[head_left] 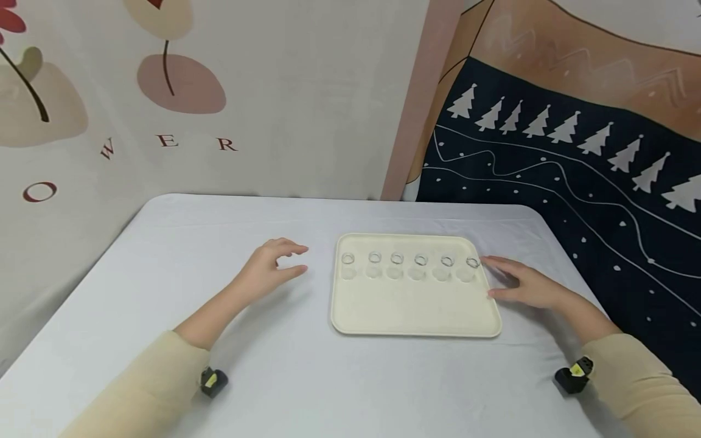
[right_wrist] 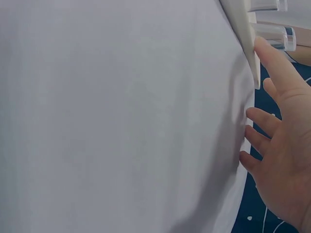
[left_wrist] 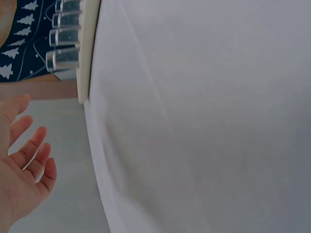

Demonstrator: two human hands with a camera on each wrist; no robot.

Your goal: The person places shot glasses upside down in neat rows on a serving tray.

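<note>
A cream rectangular tray (head_left: 411, 313) bears several small clear glass cups in one row near its far side. The leftmost cup (head_left: 348, 272) also shows in the left wrist view, standing by the tray's end. My left hand (head_left: 261, 267) is off the table, left of the tray, thumb and fingers apart with nothing between them. On the other side, my right hand (head_left: 528, 286) is at the tray's right rim, fingers loosely spread. Its thumb is at the rim beside the rightmost cup (head_left: 467, 275); whether it touches I cannot tell.
A white cloth (head_left: 263, 365) covers the table under the tray. Behind it hangs a pale curtain (head_left: 306, 109) with flower shapes and letters. At the right is a dark blue cloth (head_left: 547, 194) with white trees. Each sleeve carries a small black wrist device.
</note>
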